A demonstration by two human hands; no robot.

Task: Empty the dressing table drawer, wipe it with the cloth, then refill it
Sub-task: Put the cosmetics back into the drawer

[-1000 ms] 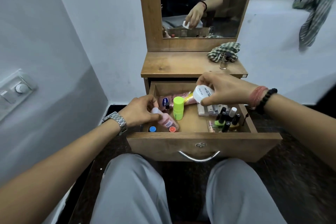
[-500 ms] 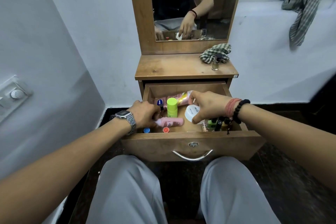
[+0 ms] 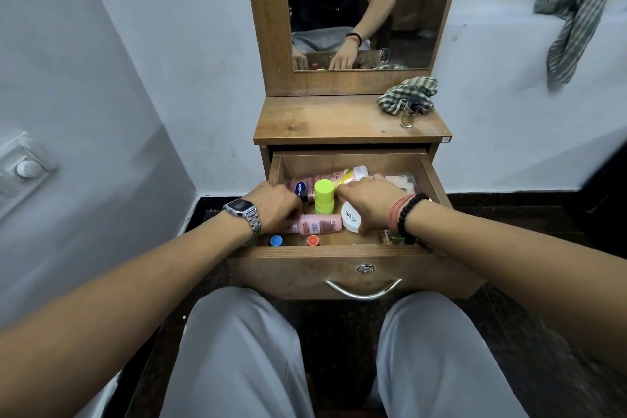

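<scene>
1. We see the drawer (image 3: 339, 256) pulled open, both hands inside.
2. Left hand (image 3: 274, 205) grips the pink bottle (image 3: 319, 224), fingers curled round it.
3. Right hand (image 3: 368, 200) covers the white jar (image 3: 350, 220); its fingers' state we cannot tell.
4. The checked cloth (image 3: 407, 95) lies on the surface above the drawer.

Left hand (image 3: 276, 204): silver metal-link digital watch (image 3: 241, 208) at wrist, dark rectangular face. Right hand (image 3: 368, 202): black bead bracelet (image 3: 409, 214) at wrist, reddish-orange thread band (image 3: 395, 214) just beside it on hand side. Forearms bare, no sleeves in view. Light grey trousers (image 3: 237, 349) on both legs, nearer camera than watch.
</scene>
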